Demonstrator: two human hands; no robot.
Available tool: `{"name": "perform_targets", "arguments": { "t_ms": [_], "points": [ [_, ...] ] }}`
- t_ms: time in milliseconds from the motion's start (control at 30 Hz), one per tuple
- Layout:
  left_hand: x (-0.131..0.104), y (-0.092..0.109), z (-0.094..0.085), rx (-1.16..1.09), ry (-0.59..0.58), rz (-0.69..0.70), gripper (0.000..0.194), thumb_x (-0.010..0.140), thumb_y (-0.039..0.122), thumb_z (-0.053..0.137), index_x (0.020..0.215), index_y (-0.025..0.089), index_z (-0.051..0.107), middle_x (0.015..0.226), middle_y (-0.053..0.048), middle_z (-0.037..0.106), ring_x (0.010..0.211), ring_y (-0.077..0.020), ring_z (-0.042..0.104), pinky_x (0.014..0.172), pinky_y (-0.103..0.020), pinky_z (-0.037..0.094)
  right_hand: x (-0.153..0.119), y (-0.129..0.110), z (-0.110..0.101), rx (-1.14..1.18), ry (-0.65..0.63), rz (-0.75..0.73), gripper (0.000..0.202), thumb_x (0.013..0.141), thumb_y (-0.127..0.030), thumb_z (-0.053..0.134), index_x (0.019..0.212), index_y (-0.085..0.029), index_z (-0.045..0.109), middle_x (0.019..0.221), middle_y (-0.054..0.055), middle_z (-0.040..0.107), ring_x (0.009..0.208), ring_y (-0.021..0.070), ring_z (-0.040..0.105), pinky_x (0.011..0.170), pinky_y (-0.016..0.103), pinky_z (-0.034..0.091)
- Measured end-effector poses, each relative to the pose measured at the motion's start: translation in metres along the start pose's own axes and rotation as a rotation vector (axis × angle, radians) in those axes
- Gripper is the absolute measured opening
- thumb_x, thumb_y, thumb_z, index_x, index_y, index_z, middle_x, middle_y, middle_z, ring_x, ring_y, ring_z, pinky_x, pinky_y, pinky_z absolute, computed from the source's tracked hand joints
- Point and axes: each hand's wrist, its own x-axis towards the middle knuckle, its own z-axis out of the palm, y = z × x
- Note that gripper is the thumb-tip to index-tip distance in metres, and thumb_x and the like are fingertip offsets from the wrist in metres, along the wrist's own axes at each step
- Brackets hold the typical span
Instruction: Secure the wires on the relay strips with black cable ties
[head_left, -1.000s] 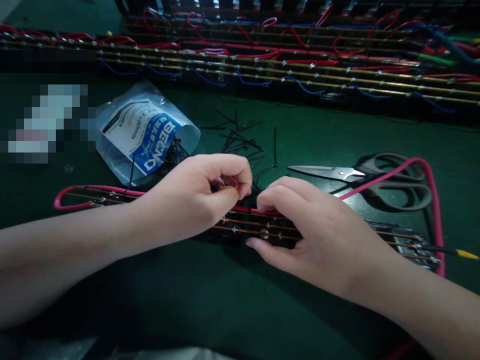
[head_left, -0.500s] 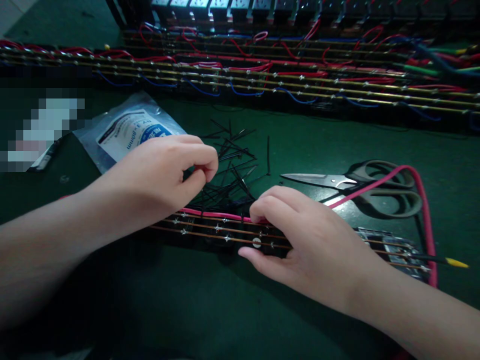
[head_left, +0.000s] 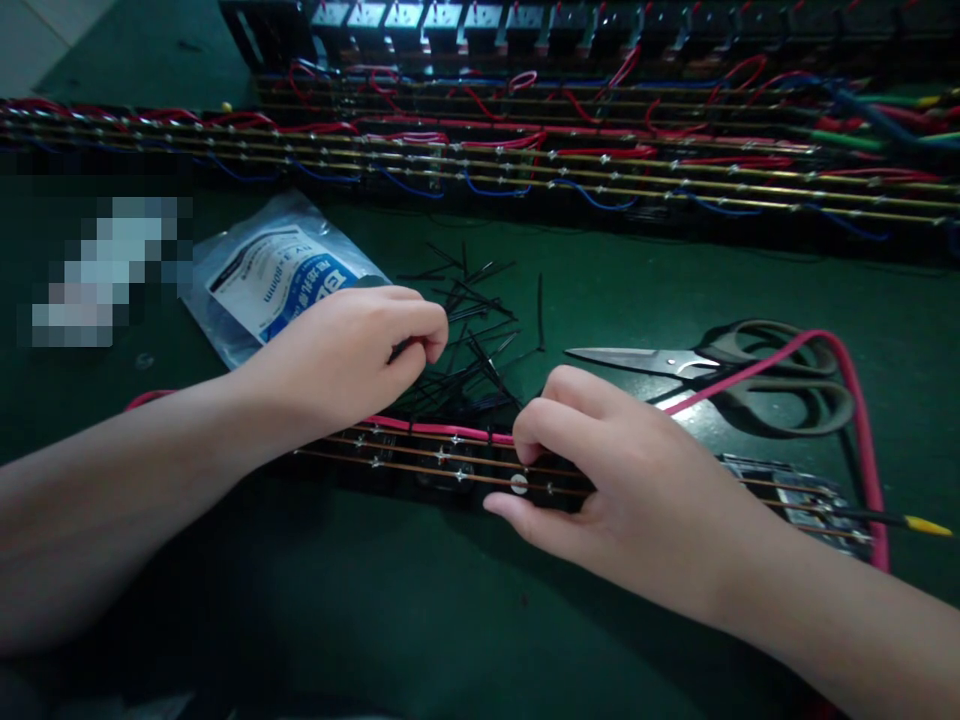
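Note:
A dark socket strip with thin copper rods lies across the bench in front of me, a red wire running along its far edge under black ties. My right hand grips the strip, thumb on the near side and curled fingers over the far side. Above the red wire, my left hand is closed in a pinch on what seems to be a black cable tie, mostly hidden by the fingers. Just beyond it, loose black cable ties lie in a pile.
Scissors rest right of the pile, under a loop of the red wire. A clear bag with a blue and white label lies behind my left forearm. Long wired strips with brass rods span the back. A yellow-tipped wire end sticks out at right.
The view has shifted slightly, moving the bench items a little to the right. My left hand stays pinched, slightly lower and farther right in view. My right hand keeps its hold on the strip.

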Motion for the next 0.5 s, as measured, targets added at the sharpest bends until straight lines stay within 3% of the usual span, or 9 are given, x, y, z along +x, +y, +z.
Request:
{"name": "perform_targets", "arguments": {
  "t_ms": [500],
  "points": [
    [-0.0008, 0.0032, -0.0048, -0.118, 0.020, -0.028, 0.019, 0.084, 0.010, 0.043, 0.077, 0.020, 0.059, 0.078, 0.000, 0.065, 0.073, -0.0146, 0.058, 0.065, -0.029, 0.041, 0.0012, -0.0015, -0.0027, -0.002, -0.027, 0.037, 0.025, 0.075, -0.022, 0.083, 0.078, -0.021, 0.058, 0.081, 0.000, 0.054, 0.071, 0.0161, 0.050, 0.055, 0.026, 0.034]
  ]
}}
